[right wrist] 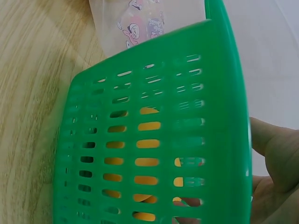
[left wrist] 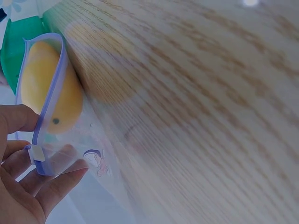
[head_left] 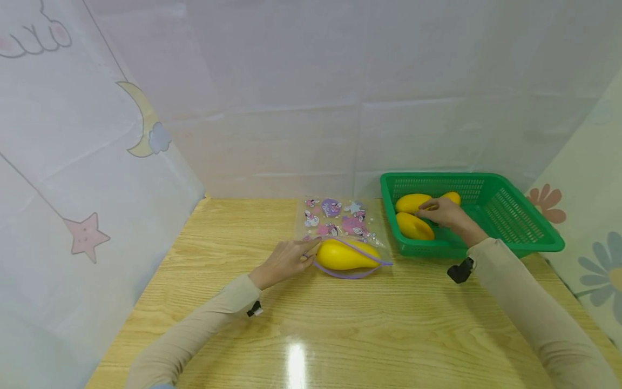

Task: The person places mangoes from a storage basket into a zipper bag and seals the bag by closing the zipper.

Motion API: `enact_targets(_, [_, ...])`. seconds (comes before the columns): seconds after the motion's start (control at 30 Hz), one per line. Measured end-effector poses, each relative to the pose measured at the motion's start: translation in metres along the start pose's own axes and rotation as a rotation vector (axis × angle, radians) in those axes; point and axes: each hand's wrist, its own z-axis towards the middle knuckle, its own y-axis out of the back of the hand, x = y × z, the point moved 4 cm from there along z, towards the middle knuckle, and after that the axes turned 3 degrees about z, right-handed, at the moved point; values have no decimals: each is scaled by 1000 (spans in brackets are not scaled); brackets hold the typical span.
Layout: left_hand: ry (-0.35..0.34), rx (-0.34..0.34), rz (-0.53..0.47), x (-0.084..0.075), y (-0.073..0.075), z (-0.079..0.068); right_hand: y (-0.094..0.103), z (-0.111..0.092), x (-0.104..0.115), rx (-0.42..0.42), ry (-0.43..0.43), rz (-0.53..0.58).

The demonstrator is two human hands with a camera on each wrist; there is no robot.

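A clear zip bag (head_left: 335, 216) with pink and purple cartoon prints lies on the table, its purple-edged mouth spread toward me. Inside it, close to the mouth, is a yellow mango (head_left: 347, 255), also visible in the left wrist view. My left hand (head_left: 286, 262) pinches the left end of the bag's edge, beside a white slider (left wrist: 36, 153). Over in the green basket (head_left: 486, 248), my right hand (head_left: 444, 212) reaches down among the mangoes, thumb and fingers apart. One mango (head_left: 414, 227) lies under its fingertips, another (head_left: 413, 203) just behind.
A third mango (head_left: 454, 198) shows behind the right hand. The basket stands at the back right of the wooden table (head_left: 311, 319), its left wall beside the bag. Printed sheets (head_left: 291, 108) hang behind and at both sides.
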Motion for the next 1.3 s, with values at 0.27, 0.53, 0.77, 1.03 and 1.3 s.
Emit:
enact_targets(0.27, [0,4,-9,0,1,0,0,3,-8,57,-56,99])
enact_targets(0.53, [4,15,-19,0,0,0,0,4,-14,74,-98,146])
enact_targets(0.77, [9,20,-21,-1,1,0,-2,5,-21,90,-135,158])
enact_targets(1.03, [6,26,-23,0,0,0,-5,5,-21,95,-162,177])
enact_targets(1.3, [15,43,-24,0,1,1,-7,9,-25,126,-186,211])
